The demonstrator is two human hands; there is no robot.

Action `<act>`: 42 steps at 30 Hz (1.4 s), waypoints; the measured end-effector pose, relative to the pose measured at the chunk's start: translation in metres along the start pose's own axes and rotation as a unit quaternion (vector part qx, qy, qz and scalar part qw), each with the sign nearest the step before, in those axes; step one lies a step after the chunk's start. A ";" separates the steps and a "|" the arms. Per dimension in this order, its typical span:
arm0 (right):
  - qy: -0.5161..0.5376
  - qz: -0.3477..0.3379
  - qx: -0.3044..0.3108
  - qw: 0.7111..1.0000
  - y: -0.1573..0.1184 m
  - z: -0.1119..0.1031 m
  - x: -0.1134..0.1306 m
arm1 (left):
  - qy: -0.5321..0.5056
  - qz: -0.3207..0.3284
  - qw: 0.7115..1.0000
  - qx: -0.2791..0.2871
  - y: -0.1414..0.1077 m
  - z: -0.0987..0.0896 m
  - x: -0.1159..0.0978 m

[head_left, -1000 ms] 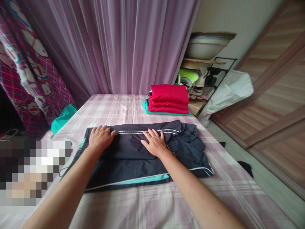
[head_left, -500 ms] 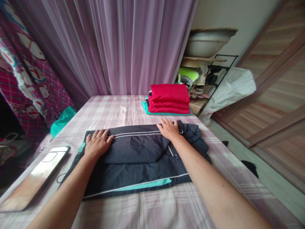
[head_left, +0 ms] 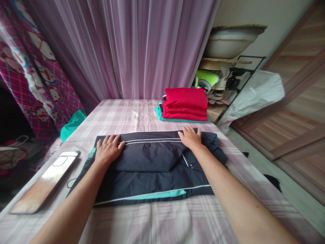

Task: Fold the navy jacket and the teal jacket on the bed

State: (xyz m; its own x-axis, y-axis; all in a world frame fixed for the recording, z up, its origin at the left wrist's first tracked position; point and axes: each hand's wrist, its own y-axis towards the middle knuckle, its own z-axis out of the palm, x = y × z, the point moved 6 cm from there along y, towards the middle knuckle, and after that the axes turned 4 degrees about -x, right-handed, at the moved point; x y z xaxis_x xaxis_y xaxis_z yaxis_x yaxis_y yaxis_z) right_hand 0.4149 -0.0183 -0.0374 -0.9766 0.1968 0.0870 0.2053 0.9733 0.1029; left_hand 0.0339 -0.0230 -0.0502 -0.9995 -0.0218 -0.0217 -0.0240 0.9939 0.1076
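Observation:
A dark garment (head_left: 149,157) with white piping and teal patches lies partly folded across the checked tablecloth (head_left: 142,223). Its exact kind cannot be made out. My left hand (head_left: 108,149) rests flat on its upper left part, fingers spread. On the upper right part lies my right hand (head_left: 191,137), palm down with the fingers apart, near the bunched right end. Behind the garment stands a folded red stack of clothes (head_left: 186,105), on top of a teal folded cloth (head_left: 182,120).
A phone (head_left: 47,183) lies face down at the left. Purple curtains (head_left: 142,47) hang behind the table. To the right are a shelf rack with a large basin (head_left: 230,44), a white plastic bag (head_left: 259,91) and a wooden wardrobe (head_left: 286,112). Teal fabric (head_left: 72,126) hangs by the left edge.
The whole view has shifted slightly, so everything sits a little further right. My right hand has slid a little rightward along the garment's top; my left hand stays in its place on it.

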 end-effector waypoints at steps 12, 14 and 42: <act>0.054 -0.143 0.029 0.988 -0.064 0.025 0.065 | -0.011 -0.001 1.000 -0.010 0.000 0.000 0.000; 0.058 -0.141 0.020 0.988 -0.063 0.024 0.064 | -0.010 0.001 1.000 -0.007 -0.001 0.000 0.000; 0.086 -0.151 -0.058 0.983 -0.061 0.030 0.055 | -0.021 0.008 0.999 0.030 0.002 0.006 0.001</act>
State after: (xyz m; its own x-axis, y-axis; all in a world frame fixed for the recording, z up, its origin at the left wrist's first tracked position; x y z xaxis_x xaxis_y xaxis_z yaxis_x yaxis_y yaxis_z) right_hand 0.3467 -0.0631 -0.0689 -0.9711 -0.1310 0.1997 -0.0764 0.9625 0.2602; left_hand 0.0332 -0.0200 -0.0559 -0.9980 -0.0017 -0.0625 -0.0047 0.9988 0.0478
